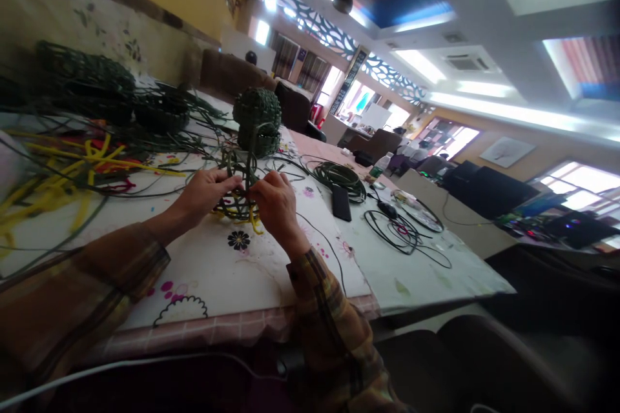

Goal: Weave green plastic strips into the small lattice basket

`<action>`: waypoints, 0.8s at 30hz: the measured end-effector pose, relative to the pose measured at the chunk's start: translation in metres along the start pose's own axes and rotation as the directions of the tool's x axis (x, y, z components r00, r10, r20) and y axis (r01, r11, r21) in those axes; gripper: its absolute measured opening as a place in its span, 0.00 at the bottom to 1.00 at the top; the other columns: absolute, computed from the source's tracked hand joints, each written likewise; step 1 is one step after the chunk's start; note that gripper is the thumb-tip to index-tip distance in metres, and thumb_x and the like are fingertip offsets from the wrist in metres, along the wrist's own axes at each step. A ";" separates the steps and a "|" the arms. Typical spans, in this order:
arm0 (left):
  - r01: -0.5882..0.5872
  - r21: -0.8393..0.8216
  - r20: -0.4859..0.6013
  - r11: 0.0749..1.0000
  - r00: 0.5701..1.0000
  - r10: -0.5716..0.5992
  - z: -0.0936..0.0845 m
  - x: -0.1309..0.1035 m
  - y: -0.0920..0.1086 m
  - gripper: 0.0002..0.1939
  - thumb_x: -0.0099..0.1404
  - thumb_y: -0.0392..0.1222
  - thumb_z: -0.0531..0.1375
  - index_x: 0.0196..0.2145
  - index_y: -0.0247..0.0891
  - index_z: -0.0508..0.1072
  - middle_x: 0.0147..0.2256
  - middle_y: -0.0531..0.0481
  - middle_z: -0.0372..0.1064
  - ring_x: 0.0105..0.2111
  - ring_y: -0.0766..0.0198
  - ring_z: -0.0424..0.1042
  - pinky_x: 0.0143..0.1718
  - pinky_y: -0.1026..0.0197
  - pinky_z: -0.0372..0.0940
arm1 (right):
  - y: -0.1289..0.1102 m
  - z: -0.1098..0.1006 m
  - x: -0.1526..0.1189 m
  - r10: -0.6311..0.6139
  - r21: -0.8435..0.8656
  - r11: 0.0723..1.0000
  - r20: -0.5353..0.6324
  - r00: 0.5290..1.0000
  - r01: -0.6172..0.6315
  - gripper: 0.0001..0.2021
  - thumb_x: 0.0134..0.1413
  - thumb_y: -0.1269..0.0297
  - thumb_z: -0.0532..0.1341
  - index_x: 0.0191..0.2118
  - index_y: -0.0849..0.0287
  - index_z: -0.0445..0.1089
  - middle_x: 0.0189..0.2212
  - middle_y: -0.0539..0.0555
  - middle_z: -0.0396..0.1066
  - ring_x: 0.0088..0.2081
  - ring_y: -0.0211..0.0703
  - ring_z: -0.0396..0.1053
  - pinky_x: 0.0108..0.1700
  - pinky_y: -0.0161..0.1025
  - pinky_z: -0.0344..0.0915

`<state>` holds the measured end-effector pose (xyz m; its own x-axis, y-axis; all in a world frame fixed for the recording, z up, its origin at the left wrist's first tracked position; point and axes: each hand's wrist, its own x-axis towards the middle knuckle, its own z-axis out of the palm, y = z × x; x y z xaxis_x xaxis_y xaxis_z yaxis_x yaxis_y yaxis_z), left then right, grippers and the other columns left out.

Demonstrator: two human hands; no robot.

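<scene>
Both hands work at a loosely woven piece of dark green strips (232, 210) low over the flowered tablecloth (227, 284). With thumb and fingers closed, my left hand (206, 193) pinches a green strip on the near left side of the weave. My right hand (278, 203) is closed on strips at the right side, its fingertips close to the left ones. Strip ends rise between the hands, and a yellow strip (256, 222) pokes out below. Just behind stands a woven green basket-like form (256, 119). My fingers hide part of the weave.
Yellow strips (87, 168) and dark green woven pieces (92, 77) crowd the left side. To the right lie a coil of green strip (341, 177), a black phone (341, 203), looped black cord (394, 232) and a plastic bottle (380, 166). A white cable (159, 361) crosses below the table edge.
</scene>
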<state>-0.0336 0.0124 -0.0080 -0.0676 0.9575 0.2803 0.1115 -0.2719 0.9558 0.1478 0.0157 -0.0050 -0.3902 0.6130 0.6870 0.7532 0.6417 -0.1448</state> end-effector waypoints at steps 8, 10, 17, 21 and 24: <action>-0.228 0.180 0.073 0.957 0.973 0.218 -0.023 0.015 -0.005 0.22 0.55 0.60 0.68 0.38 0.40 0.81 0.35 0.48 0.71 0.33 0.58 0.69 0.35 0.59 0.66 | 0.000 0.004 -0.003 0.062 0.101 0.993 -0.022 0.998 -0.059 0.13 0.69 0.68 0.60 0.29 0.57 0.69 0.35 0.51 0.65 0.35 0.39 0.61 0.39 0.38 0.58; -0.337 0.244 0.110 0.909 0.941 0.319 -0.025 0.018 -0.009 0.23 0.52 0.58 0.71 0.41 0.41 0.81 0.38 0.47 0.70 0.37 0.56 0.69 0.39 0.57 0.68 | 0.005 0.006 -0.003 0.113 0.170 0.979 -0.017 0.993 -0.108 0.14 0.69 0.70 0.59 0.28 0.57 0.68 0.35 0.50 0.64 0.34 0.38 0.61 0.37 0.36 0.58; -0.448 0.355 0.127 0.820 0.892 0.433 -0.021 0.018 -0.019 0.15 0.57 0.56 0.68 0.35 0.43 0.79 0.41 0.46 0.66 0.43 0.52 0.69 0.47 0.54 0.68 | 0.011 0.012 -0.001 0.177 0.224 0.959 -0.002 0.984 -0.172 0.14 0.67 0.70 0.61 0.27 0.58 0.68 0.36 0.50 0.63 0.35 0.38 0.63 0.38 0.36 0.60; -0.457 0.343 0.125 0.820 0.888 0.443 -0.021 0.018 -0.022 0.12 0.58 0.53 0.67 0.31 0.43 0.77 0.42 0.46 0.65 0.42 0.53 0.68 0.47 0.53 0.68 | 0.009 0.014 -0.002 0.165 0.243 0.958 -0.027 0.986 -0.154 0.13 0.67 0.71 0.62 0.28 0.57 0.69 0.36 0.51 0.64 0.38 0.39 0.64 0.40 0.36 0.62; -0.451 0.359 0.130 0.817 0.891 0.435 -0.021 0.018 -0.024 0.13 0.59 0.54 0.67 0.32 0.43 0.77 0.43 0.46 0.64 0.42 0.53 0.69 0.49 0.52 0.68 | 0.010 0.013 -0.001 0.157 0.265 0.954 -0.044 0.987 -0.140 0.12 0.66 0.71 0.62 0.29 0.57 0.69 0.36 0.51 0.64 0.39 0.39 0.65 0.41 0.36 0.63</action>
<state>-0.0581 0.0337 -0.0237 0.1168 0.7475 0.6539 0.4773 -0.6197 0.6231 0.1490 0.0276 -0.0168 -0.2433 0.6855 0.6862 0.6333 0.6481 -0.4230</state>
